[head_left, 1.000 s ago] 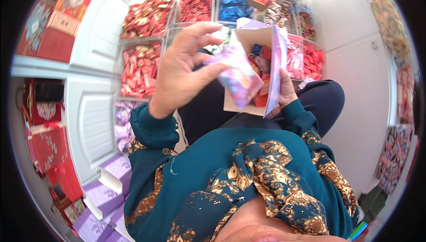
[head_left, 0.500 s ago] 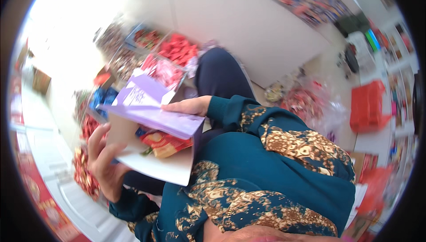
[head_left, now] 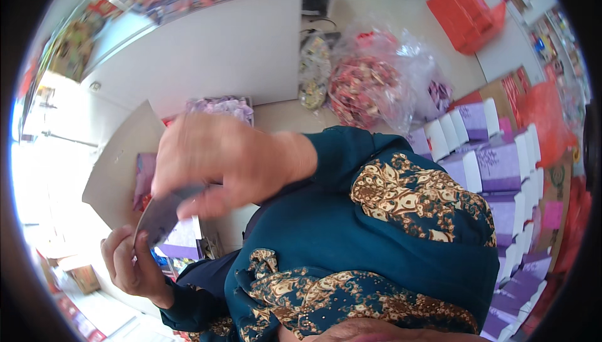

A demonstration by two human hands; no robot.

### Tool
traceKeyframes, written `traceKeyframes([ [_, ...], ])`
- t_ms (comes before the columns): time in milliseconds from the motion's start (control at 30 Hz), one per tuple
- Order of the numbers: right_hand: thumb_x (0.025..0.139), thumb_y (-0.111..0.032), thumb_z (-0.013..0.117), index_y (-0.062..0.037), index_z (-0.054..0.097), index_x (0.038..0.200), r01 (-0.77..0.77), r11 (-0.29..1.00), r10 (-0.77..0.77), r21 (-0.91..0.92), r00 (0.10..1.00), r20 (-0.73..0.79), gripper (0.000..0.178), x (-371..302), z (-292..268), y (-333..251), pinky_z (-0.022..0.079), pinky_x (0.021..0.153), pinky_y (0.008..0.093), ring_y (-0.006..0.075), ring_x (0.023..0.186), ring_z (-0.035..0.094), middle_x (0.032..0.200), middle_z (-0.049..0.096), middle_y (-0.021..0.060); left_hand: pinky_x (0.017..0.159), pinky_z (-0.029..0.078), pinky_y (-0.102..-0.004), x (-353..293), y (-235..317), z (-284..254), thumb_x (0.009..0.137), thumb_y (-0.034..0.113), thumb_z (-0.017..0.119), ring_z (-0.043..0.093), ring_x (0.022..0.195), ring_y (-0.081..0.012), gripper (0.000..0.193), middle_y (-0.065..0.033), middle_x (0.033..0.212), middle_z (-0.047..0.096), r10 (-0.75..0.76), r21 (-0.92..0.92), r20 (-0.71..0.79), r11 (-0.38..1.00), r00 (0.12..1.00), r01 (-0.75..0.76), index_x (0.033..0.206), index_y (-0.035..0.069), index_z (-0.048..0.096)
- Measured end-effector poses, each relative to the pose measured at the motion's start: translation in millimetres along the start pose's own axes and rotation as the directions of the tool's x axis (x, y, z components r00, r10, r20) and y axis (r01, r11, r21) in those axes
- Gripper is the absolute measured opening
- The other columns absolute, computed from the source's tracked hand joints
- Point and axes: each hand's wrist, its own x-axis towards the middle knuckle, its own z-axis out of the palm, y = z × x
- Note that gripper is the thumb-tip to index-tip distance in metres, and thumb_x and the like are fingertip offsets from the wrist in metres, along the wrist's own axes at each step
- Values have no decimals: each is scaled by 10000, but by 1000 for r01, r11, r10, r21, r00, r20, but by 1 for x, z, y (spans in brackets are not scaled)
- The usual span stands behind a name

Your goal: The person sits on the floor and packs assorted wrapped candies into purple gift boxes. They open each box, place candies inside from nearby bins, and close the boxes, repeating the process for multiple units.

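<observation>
My right hand [head_left: 219, 160] is in the middle of the view, its teal sleeve coming in from the right. Its fingers pinch a dark, blurred flap [head_left: 160, 216] of an open purple and white gift box [head_left: 182, 241]. My left hand [head_left: 132, 267] grips the same box from below at the lower left. A wide grey cardboard flap [head_left: 116, 172] of the box stands up behind my right hand. Red wrapped sweets show faintly inside, mostly hidden by my hand.
Clear plastic bags of red sweets [head_left: 364, 85] lie on the floor ahead. Rows of purple and white boxes [head_left: 495, 166] are stacked at the right. A white counter [head_left: 207, 47] stands at the upper left, a tray of purple sweets [head_left: 219, 106] below it, and red bags [head_left: 464, 3] at the top right.
My head has swung round, so the trays of sweets have left the view and the floor and stacked boxes show. My right hand has moved over the box onto its flap.
</observation>
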Motion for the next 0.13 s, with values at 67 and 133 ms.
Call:
traceKeyframes([
  [67,772,-215,724,-109,595,1064,62,957,-82,-285,995,-58,337,-13,1,-10,445,912,433,269,984,562,1037,585,81,636,479,-260,19,13,17,808,-27,685,621,814,-211,78,-106,948,656,85,-40,13,996,996,-85,821,6,616],
  [133,730,-242,741,-155,604,1118,15,855,-65,-518,995,-78,420,-28,-5,-10,401,979,489,285,1064,535,1095,570,86,670,512,-269,38,29,38,841,0,669,637,841,-239,43,-103,972,662,208,-58,0,976,978,-208,854,30,641],
])
